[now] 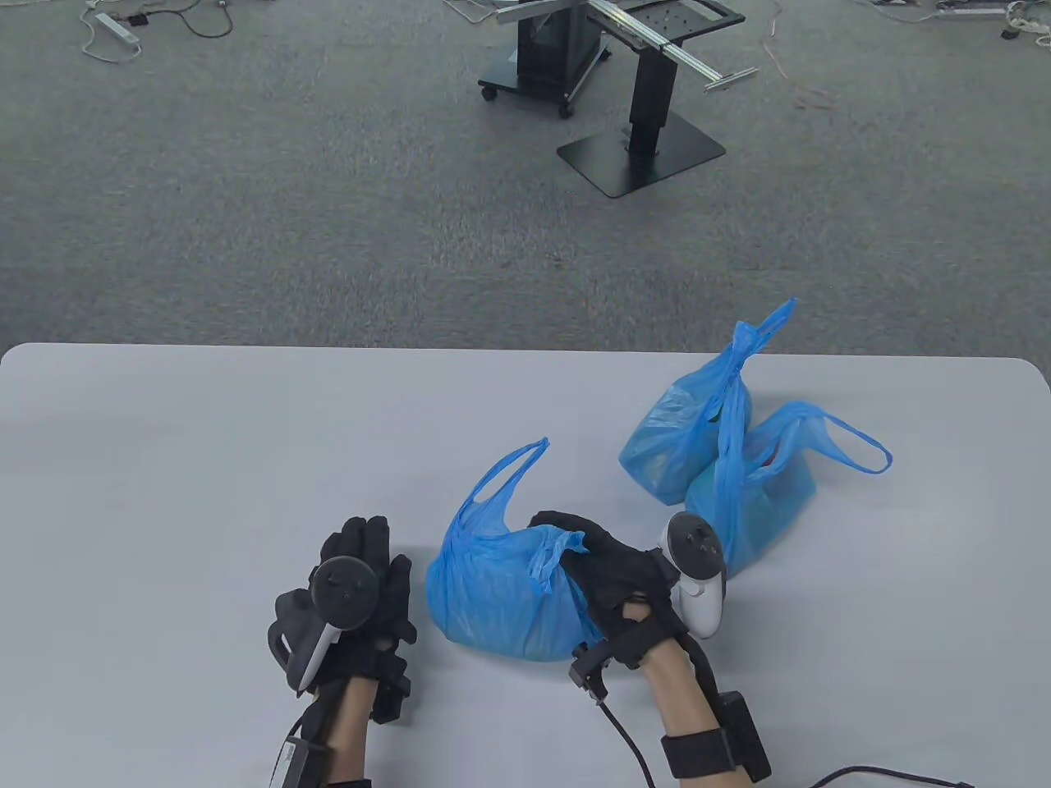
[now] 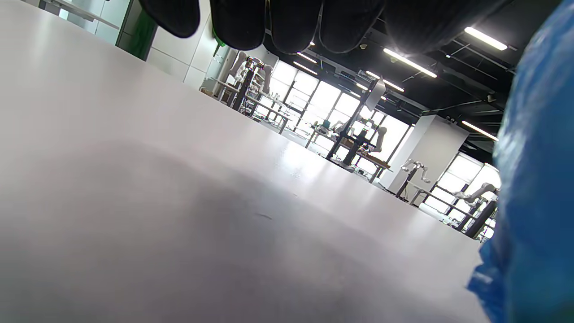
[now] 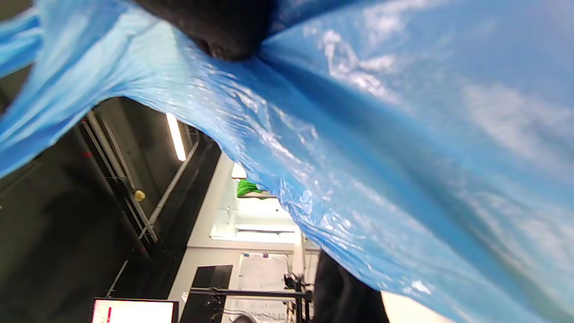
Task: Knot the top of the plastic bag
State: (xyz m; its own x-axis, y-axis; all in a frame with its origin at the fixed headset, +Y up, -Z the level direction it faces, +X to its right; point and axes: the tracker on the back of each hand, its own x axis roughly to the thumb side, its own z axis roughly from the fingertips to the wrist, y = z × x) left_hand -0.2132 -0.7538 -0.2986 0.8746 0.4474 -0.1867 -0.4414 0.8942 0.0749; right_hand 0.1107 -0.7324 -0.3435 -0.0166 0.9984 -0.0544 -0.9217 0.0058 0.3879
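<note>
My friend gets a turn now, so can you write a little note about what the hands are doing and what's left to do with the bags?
Left hand: flat on the table, fingers straight, holding nothing.
Right hand: gripping one handle of the near blue bag; the other handle loop is free.
Two more blue bags sit at the far right.
Done: one handle gripped.
Left: grab the free loop and tie the knot.
</note>
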